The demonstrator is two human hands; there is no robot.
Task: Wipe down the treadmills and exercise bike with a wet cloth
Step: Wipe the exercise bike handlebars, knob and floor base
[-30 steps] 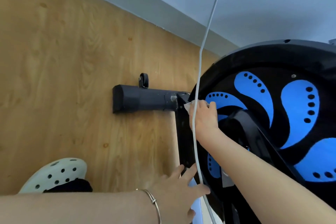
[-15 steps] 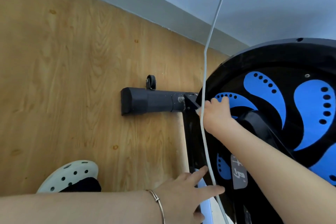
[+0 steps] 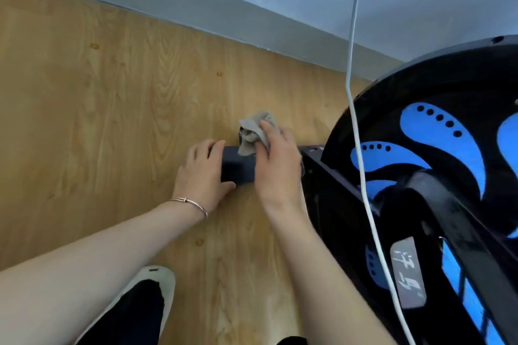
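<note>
Both hands have left the flywheel cover (image 3: 434,148) and dropped to the stabiliser bar (image 3: 238,171) at the foot of the exercise bike (image 3: 336,204). The right hand (image 3: 277,165) grips the cloth (image 3: 253,131), bunched under its fingers against the bar's top, while the left hand (image 3: 204,171) clasps the bar's capped end, thumb beneath. Soft, limp and probably damp, the cloth should mould round the bar if kept wadded in the palm; the bar looks rigid and unlikely to shift. A white cable (image 3: 353,120) hangs just beside the right forearm and could snag; a shoe (image 3: 151,297) stands well back on the wooden floor (image 3: 98,106)
</note>
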